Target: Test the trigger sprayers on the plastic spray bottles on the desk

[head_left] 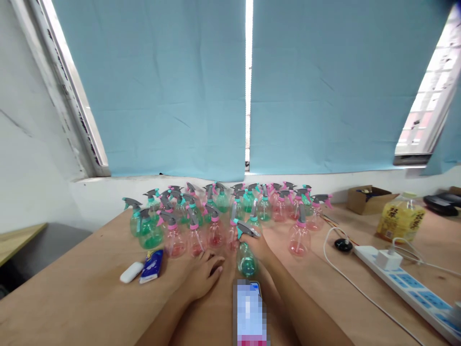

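My right hand is closed around the neck of a green spray bottle, just under its grey and teal trigger head. The bottle is upright in front of the others; I cannot tell whether its base touches the table. My left hand lies on the wooden table with fingers spread, holding nothing. Its fingertips are close to a pink spray bottle. Several clear pink and green spray bottles stand in rows behind both hands, among them a pink one to the right. A phone with a blurred screen lies between my forearms.
On the left lie a white rounded case and a blue packet. To the right are a power strip with cables, a black round object, a yellow-labelled jug and a cardboard box. Blue blinds hang behind.
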